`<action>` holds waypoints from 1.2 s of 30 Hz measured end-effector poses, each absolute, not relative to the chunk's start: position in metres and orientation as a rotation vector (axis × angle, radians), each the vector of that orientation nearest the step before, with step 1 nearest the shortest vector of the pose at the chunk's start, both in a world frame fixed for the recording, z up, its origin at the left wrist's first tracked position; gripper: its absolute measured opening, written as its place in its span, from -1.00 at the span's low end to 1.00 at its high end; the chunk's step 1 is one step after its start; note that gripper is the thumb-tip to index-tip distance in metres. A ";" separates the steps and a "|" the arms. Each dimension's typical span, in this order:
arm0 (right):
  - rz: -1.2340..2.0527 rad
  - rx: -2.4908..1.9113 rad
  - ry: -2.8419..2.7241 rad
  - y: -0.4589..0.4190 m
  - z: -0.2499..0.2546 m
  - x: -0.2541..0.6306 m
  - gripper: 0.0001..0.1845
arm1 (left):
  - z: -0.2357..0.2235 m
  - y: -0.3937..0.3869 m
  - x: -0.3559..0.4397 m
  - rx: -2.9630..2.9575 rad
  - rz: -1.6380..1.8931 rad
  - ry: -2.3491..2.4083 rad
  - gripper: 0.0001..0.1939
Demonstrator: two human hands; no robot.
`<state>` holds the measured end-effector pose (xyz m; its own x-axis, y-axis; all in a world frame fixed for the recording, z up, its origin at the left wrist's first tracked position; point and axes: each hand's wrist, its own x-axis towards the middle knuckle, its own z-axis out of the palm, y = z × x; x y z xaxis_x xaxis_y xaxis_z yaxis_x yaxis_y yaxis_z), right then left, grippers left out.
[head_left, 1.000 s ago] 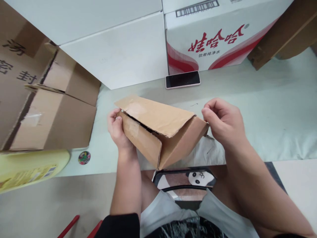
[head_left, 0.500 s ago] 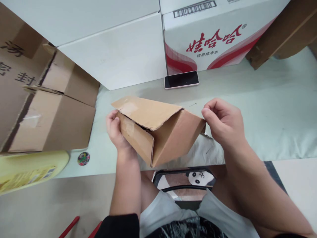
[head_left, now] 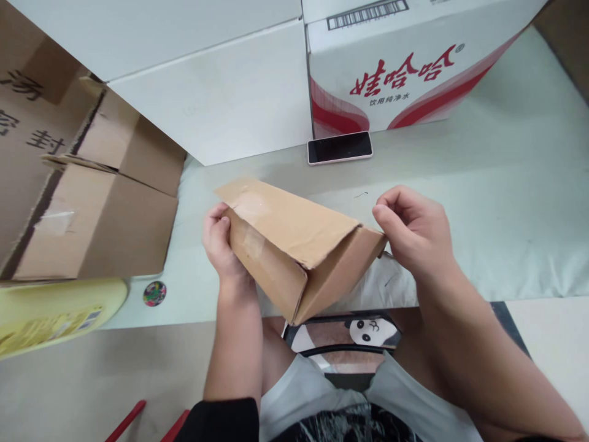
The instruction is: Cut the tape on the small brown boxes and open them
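Note:
A small brown cardboard box (head_left: 289, 215) is held tilted above the table's near edge, its two top flaps almost meeting. Clear tape lies across the flaps, and a gap shows between them at the near right end. My left hand (head_left: 223, 245) grips the box's left end, thumb on top and the other fingers mostly hidden beneath. At the box's right corner, my right hand (head_left: 414, 230) is closed, thumb against the curled index finger. Just where its fingers meet the cardboard is partly hidden.
Behind the box a phone (head_left: 339, 148) lies before a white and red carton (head_left: 405, 73) and a plain white carton (head_left: 221, 104). Brown cartons (head_left: 129, 227) and a yellow container (head_left: 59, 313) stand left, near a round sticker (head_left: 154, 294). A panda-print item (head_left: 368, 331) rests below the table edge.
The box has tipped and shifted slightly right and toward me, and the gap between its flaps looks narrower. My left hand has moved a little right with it; my right hand has barely moved.

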<state>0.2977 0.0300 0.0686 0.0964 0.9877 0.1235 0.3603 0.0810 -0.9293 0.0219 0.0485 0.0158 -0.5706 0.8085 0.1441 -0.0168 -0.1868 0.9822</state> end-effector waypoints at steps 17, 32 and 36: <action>0.852 -1.422 -1.423 0.030 0.067 0.299 -0.81 | 0.024 0.039 0.034 0.999 1.713 1.475 -0.81; 0.883 -1.406 -1.420 0.031 0.067 0.297 -0.80 | 0.025 0.040 0.034 1.000 1.704 1.456 -0.83; 0.879 -1.412 -1.430 0.031 0.066 0.297 -0.79 | 0.021 0.040 0.031 1.039 1.682 1.471 -0.82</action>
